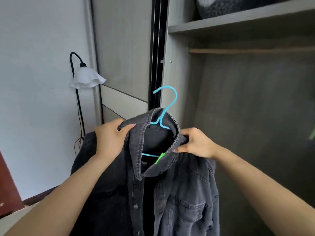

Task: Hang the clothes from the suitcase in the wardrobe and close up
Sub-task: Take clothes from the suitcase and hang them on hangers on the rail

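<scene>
A dark grey denim jacket (184, 193) hangs on a light blue hanger (167, 106) in front of me. The hanger's hook sticks up out of the collar, and a green clip (159, 158) sits on its lower bar. My left hand (110, 138) grips the left shoulder and collar of the jacket. My right hand (196, 143) pinches the right side of the collar. The open wardrobe (255, 99) is right behind, with its wooden rail (247, 50) bare, up and to the right of the hook. The suitcase is out of view.
A grey shelf (238, 26) above the rail carries a dark fluffy bundle (230, 5). The wardrobe's sliding door (122, 57) stands to the left. A floor lamp (85, 77) with a white shade is by the wall at left. Something green (312, 133) shows at the right edge.
</scene>
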